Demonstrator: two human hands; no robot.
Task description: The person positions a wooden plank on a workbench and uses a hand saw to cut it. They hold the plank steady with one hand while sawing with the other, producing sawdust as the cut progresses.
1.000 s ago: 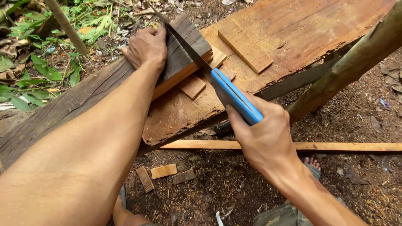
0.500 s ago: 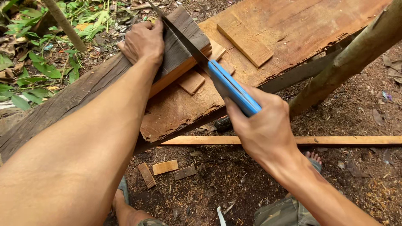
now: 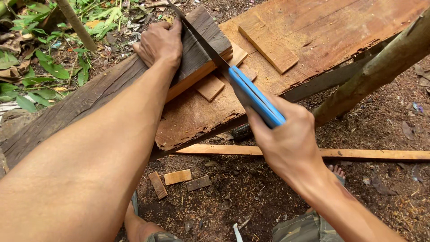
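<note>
Saw (image 3: 233, 76) crosses plank (image 3: 197, 58) over sawdust-strewn dirt (image 3: 251, 188).

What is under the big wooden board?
Under the wide board lie dirt ground, a thin wooden strip and three small offcuts. The board covers whatever holds it up.

My right hand (image 3: 286, 139) wraps the blue saw handle (image 3: 257, 101), so the handle's near end is hidden inside my fist. The saw blade (image 3: 201, 42) runs away from that grip and its tip is cut off by the top edge. My left hand (image 3: 159, 42) covers the dark plank (image 3: 201, 54) beneath its palm. The wide board (image 3: 322, 40) beyond my grip runs out of view at the right.
</note>
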